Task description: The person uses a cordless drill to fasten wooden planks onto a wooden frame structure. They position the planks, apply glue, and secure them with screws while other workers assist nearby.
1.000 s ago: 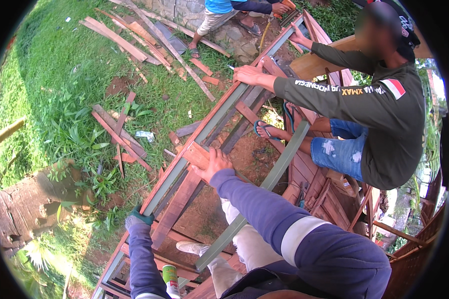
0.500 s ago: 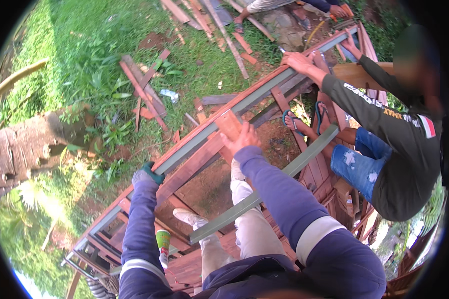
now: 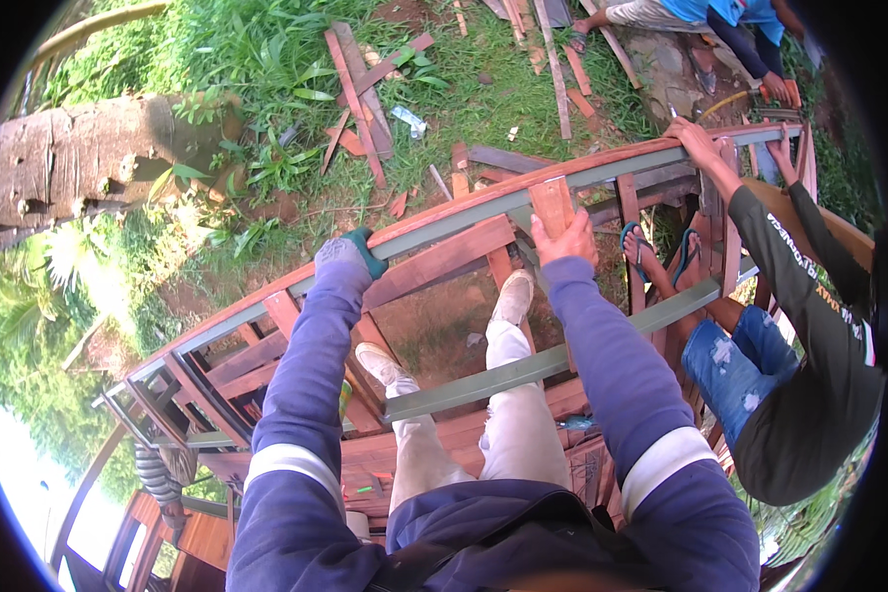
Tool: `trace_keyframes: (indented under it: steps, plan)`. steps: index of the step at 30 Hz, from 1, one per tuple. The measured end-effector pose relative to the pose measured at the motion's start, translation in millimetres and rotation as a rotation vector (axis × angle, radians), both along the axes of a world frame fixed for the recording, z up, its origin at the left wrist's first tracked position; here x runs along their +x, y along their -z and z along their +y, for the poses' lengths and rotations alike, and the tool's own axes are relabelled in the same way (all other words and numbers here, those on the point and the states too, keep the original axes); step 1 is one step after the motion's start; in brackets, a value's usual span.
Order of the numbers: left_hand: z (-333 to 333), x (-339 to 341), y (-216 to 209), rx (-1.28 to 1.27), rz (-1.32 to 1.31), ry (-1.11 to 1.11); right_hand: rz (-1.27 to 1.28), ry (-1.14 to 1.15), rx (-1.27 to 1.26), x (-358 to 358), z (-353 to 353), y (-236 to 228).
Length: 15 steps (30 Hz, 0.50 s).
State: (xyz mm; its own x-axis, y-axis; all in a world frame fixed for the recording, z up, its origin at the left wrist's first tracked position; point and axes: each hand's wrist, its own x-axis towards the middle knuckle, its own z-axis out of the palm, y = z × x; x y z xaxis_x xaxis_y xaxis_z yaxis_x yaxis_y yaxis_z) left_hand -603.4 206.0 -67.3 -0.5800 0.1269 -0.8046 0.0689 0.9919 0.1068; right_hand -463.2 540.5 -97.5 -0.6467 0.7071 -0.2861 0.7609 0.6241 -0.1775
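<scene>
A long reddish wooden rail (image 3: 434, 222) with a grey-green strip along its near side runs from lower left to upper right in front of me. My left hand (image 3: 349, 255), in a grey and green glove, is closed around this rail at its left part. My right hand (image 3: 566, 239) is bare and grips the near end of a short reddish-brown wooden board (image 3: 553, 201). The board lies crosswise with its far end against the rail. Its underside is hidden. Between my hands, a lower wooden crosspiece (image 3: 446, 259) slants below the rail.
A grey-green beam (image 3: 523, 375) crosses over my legs. Open gaps in the frame show ground far below. At right, a person in dark sleeves (image 3: 794, 242) holds the rail. Beyond, another person in blue (image 3: 740, 30) holds an orange tool. Scrap planks (image 3: 365, 99) lie on grass.
My view has turned, so the rail and both hands appear higher and farther right. Both hands keep their grip. The short board now points more straight away from me.
</scene>
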Motion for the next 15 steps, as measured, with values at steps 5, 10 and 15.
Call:
trace_keyframes:
  steps: [5,10,15]
  plan:
    - [-8,4,0,0.008,0.012,0.023,0.065,-0.050,0.013,2,3,11]
    - [-11,2,-3,0.055,0.001,0.019,0.022,-0.075,0.070,5,12,22]
    - [-14,5,-3,0.090,0.007,0.005,0.037,-0.053,0.061,3,19,28]
